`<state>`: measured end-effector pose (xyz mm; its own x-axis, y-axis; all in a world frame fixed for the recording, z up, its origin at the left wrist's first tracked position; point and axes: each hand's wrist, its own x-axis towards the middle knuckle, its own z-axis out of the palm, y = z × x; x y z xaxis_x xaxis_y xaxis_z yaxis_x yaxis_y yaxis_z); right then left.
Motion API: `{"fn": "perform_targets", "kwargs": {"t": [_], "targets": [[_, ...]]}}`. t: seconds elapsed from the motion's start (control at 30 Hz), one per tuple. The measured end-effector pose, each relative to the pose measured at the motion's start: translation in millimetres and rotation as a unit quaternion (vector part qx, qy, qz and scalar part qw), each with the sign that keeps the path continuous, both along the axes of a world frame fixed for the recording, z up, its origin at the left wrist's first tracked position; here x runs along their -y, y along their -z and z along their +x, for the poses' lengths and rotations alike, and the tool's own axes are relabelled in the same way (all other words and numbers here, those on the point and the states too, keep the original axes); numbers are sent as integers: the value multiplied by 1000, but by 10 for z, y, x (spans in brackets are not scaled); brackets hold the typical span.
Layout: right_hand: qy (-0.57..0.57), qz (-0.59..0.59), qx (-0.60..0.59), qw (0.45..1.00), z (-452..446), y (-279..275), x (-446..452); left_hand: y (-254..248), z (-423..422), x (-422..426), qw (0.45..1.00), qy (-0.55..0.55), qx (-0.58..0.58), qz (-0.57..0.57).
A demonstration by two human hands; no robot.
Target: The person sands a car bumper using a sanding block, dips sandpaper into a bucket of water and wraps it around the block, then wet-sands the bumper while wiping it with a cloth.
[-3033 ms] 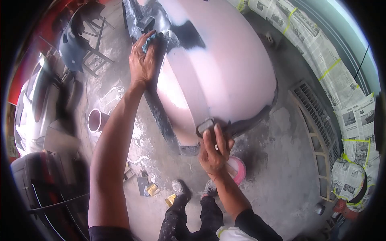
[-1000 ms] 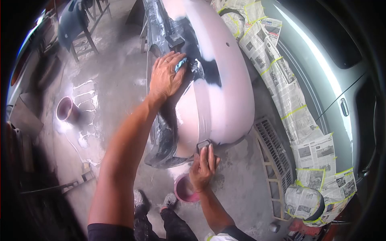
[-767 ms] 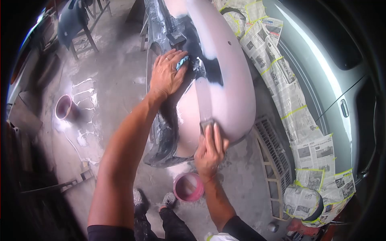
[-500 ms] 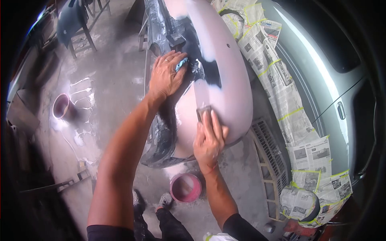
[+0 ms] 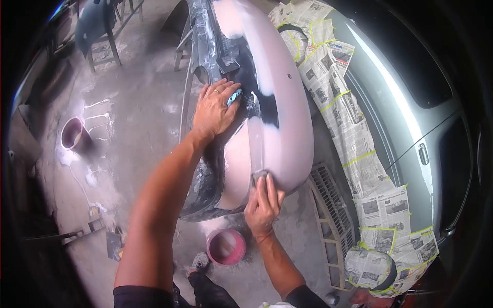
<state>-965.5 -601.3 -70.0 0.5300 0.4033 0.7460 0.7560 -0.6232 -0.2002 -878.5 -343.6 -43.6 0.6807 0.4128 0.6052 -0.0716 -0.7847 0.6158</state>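
A car bumper (image 5: 290, 123), mostly pale pink with black patches, stretches away in front of me. My right hand (image 5: 265, 205) presses a small dark grey sanding pad (image 5: 262, 177) flat against its near end, with the fingers stretched over the pad. Farther up, my left hand (image 5: 215, 110) rests on the bumper's dark inner edge. Between its thumb and forefinger pokes a crumpled light-blue cloth-like piece (image 5: 234, 97); the rest of it is hidden in the hand.
Below the bumper stands a pink bucket (image 5: 241, 251), and another bucket (image 5: 70, 134) is on the wet floor at left. A slatted grille (image 5: 328, 215) lies at right, beside a silver car (image 5: 411, 154) masked with taped newspaper (image 5: 349, 118). A stand (image 5: 105, 51) is at the upper left.
My right hand and the sanding pad have slid down the bumper towards its near end. My left hand keeps its place on the bumper. The whole view has shifted slightly.
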Motion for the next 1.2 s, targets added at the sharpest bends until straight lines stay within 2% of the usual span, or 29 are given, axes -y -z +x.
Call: {"fn": "perform_targets", "kwargs": {"t": [0.07,0.3,0.43,0.5,0.57,0.63,0.7,0.77,0.8,0.87,1.0,1.1,1.17,1.2], "targets": [[3,-48,-36,998,322,-439,-340,28,11,0,1000,-5,-3,-11],[14,-50,-13,999,-80,-28,83,20,-9,-16,1000,-7,-7,-12],[17,-55,-67,996,207,-477,-312,74,-4,-2,1000,-4,0,-10],[18,-78,-55,995,26,-192,-14,16,26,-26,1000,-9,5,1],[16,-37,-34,999,-205,154,212,5,-18,19,999,-13,-8,-31],[17,-37,-11,999,-42,-96,-47,-14,15,-13,1000,-10,-4,-20],[14,-53,-51,997,350,-471,-397,39,20,9,1000,-8,-15,-21],[-13,-44,-52,998,578,-578,-580,15,31,-2,1000,-10,-5,-17],[-14,-61,-36,997,506,-497,-480,15,20,-4,1000,-10,-9,-8],[4,-42,-16,999,-9,49,-14,2,23,-4,1000,-13,-8,-13],[40,-10,-13,999,-45,-7,-140,-55,-15,-6,1000,-7,-8,-27],[-7,-65,-13,998,530,-511,-675,58,-24,-1,999,-2,6,-40],[-9,-70,-5,997,370,-453,-522,34,-9,-15,1000,3,7,-12],[10,-55,-9,998,58,-203,-270,31,-22,-18,1000,5,8,-10]]}}
